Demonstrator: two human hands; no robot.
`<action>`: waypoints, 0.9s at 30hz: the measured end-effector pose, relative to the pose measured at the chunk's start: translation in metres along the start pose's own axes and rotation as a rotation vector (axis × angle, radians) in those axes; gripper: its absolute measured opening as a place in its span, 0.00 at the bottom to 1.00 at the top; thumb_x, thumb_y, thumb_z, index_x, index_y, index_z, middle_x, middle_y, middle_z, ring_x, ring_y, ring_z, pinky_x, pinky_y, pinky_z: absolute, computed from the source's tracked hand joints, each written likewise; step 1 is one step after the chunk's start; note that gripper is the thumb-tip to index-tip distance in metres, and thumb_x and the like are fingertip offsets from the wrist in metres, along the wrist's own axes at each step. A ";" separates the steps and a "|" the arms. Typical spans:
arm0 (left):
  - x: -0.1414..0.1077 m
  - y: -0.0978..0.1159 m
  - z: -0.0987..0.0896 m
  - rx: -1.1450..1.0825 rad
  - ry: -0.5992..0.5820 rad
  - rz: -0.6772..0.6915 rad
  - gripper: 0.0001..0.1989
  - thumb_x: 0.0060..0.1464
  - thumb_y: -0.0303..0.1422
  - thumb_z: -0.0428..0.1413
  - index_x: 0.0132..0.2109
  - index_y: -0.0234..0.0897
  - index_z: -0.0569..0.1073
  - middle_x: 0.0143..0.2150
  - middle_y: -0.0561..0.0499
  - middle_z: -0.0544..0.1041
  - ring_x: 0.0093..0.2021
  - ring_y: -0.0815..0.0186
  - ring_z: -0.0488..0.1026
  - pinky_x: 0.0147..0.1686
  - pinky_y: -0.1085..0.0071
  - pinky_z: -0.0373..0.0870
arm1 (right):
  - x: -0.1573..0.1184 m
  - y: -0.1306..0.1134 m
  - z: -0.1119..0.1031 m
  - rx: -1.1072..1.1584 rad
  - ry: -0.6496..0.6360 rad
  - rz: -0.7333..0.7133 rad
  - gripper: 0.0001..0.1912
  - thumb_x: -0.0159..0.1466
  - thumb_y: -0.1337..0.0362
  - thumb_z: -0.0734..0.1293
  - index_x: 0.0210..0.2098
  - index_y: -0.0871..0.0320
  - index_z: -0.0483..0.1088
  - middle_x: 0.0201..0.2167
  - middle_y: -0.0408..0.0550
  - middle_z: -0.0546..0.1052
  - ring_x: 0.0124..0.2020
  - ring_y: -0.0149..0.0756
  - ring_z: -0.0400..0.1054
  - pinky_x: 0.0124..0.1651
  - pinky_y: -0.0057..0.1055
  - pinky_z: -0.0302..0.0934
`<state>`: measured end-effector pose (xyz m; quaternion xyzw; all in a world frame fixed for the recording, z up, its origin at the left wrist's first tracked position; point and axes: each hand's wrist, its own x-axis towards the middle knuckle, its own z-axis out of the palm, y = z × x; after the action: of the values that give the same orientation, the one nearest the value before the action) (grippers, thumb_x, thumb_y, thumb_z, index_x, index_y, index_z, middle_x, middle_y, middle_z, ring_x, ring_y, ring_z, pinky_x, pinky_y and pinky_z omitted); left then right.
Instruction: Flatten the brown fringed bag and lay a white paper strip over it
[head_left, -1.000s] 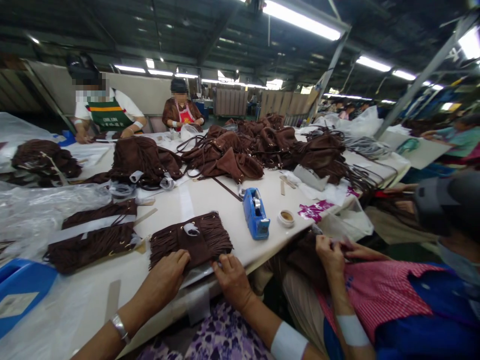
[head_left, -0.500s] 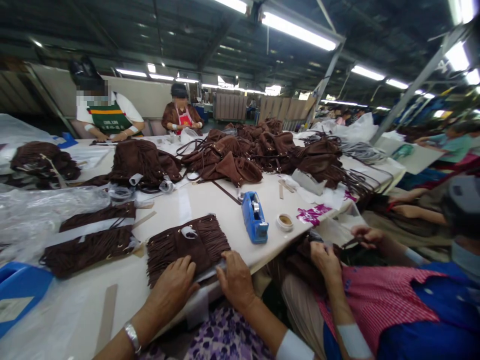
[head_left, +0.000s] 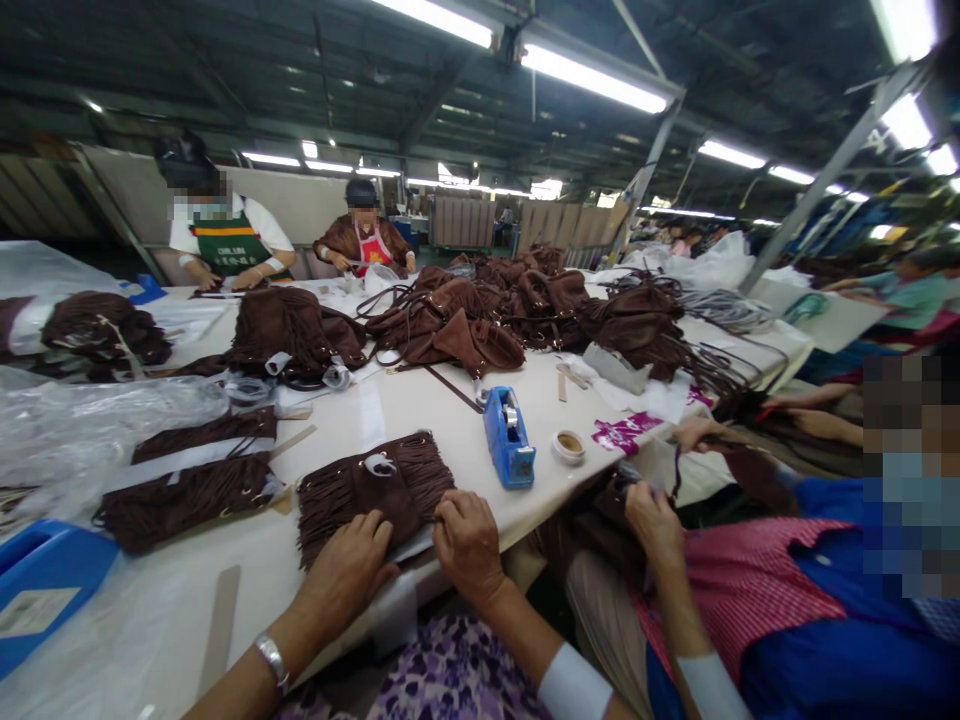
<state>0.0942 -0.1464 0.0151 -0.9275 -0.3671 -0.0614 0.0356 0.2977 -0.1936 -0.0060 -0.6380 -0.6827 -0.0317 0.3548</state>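
Note:
A dark brown fringed piece (head_left: 375, 488) with metal eyelets and a bit of white wrapping lies near the table's front edge. My left hand (head_left: 352, 560) rests on its lower left part, fingers spread fairly flat. At its lower right corner my right hand (head_left: 469, 545) has its fingers drawn together on the fringe. Some white sheet shows under the piece between my hands. A blue tape dispenser (head_left: 509, 438) stands to the right, beside a small tape roll (head_left: 568, 446).
Another fringed piece (head_left: 196, 480) with a pale band lies left, near clear plastic (head_left: 67, 430) and a large blue dispenser (head_left: 52, 590). Brown bags (head_left: 472, 310) are heaped behind. A person (head_left: 780, 600) works close on the right; two people stand across the table.
My right hand has risen slightly and its fingers have closed together at the piece's corner. My left hand stays nearly put. The neighbour on the right has moved a hand and turned the head.

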 end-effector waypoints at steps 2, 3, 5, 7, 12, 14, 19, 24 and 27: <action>0.000 -0.001 0.001 -0.003 0.008 0.003 0.12 0.57 0.34 0.58 0.47 0.34 0.71 0.47 0.41 0.74 0.47 0.52 0.71 0.46 0.56 0.71 | 0.002 0.000 -0.014 0.108 -0.042 0.006 0.07 0.61 0.73 0.63 0.38 0.56 0.67 0.39 0.46 0.74 0.44 0.39 0.65 0.49 0.34 0.56; 0.000 -0.001 0.002 -0.004 0.013 0.003 0.12 0.57 0.34 0.58 0.47 0.34 0.71 0.48 0.41 0.74 0.47 0.52 0.71 0.45 0.57 0.71 | 0.002 0.002 -0.021 0.131 -0.107 0.022 0.09 0.61 0.74 0.62 0.40 0.56 0.67 0.38 0.45 0.75 0.43 0.37 0.67 0.48 0.32 0.57; -0.001 -0.002 0.005 -0.004 0.028 0.001 0.13 0.57 0.35 0.58 0.48 0.34 0.72 0.49 0.41 0.74 0.47 0.52 0.72 0.46 0.57 0.71 | 0.001 0.007 -0.032 0.102 -0.292 0.068 0.14 0.61 0.75 0.60 0.44 0.55 0.67 0.34 0.42 0.76 0.39 0.34 0.69 0.44 0.28 0.59; -0.002 -0.004 0.010 -0.001 0.051 -0.006 0.13 0.58 0.35 0.58 0.48 0.33 0.72 0.49 0.40 0.74 0.47 0.52 0.72 0.46 0.57 0.71 | -0.005 0.015 -0.039 0.012 -0.442 0.114 0.16 0.62 0.76 0.59 0.46 0.55 0.67 0.31 0.42 0.77 0.34 0.34 0.71 0.40 0.27 0.60; -0.008 -0.004 0.025 0.011 0.122 -0.018 0.27 0.58 0.35 0.58 0.62 0.29 0.65 0.56 0.36 0.74 0.52 0.52 0.72 0.53 0.56 0.70 | -0.021 0.021 -0.048 -0.157 -0.435 0.191 0.13 0.66 0.74 0.58 0.45 0.62 0.71 0.36 0.58 0.78 0.41 0.46 0.72 0.44 0.39 0.64; -0.010 -0.002 0.028 0.018 0.134 -0.011 0.31 0.58 0.34 0.58 0.66 0.31 0.61 0.60 0.36 0.72 0.55 0.51 0.71 0.55 0.56 0.69 | -0.020 0.014 -0.050 -0.138 -0.379 0.081 0.18 0.67 0.70 0.61 0.56 0.59 0.66 0.53 0.60 0.73 0.55 0.47 0.66 0.56 0.42 0.61; -0.010 0.000 0.024 0.034 0.121 0.025 0.27 0.58 0.32 0.58 0.64 0.35 0.66 0.65 0.40 0.68 0.58 0.50 0.70 0.57 0.55 0.68 | 0.005 0.005 -0.033 -0.077 -0.379 -0.365 0.34 0.63 0.63 0.71 0.65 0.47 0.58 0.69 0.53 0.57 0.67 0.48 0.50 0.65 0.45 0.52; -0.011 -0.002 0.023 0.042 0.134 0.038 0.23 0.60 0.31 0.56 0.62 0.36 0.69 0.63 0.41 0.71 0.56 0.50 0.72 0.53 0.54 0.71 | 0.023 0.017 -0.012 -0.005 -0.419 -0.340 0.23 0.60 0.55 0.74 0.54 0.46 0.71 0.53 0.46 0.71 0.55 0.40 0.62 0.54 0.36 0.59; -0.014 -0.001 0.029 0.052 0.164 0.043 0.23 0.60 0.31 0.55 0.62 0.37 0.69 0.63 0.41 0.71 0.56 0.50 0.72 0.52 0.53 0.71 | 0.027 0.017 -0.011 0.003 -0.416 -0.335 0.20 0.58 0.57 0.76 0.50 0.45 0.73 0.47 0.43 0.73 0.49 0.38 0.63 0.48 0.33 0.58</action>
<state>0.0859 -0.1517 -0.0153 -0.9258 -0.3444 -0.1269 0.0908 0.3198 -0.1732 0.0089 -0.5084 -0.8371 0.0426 0.1977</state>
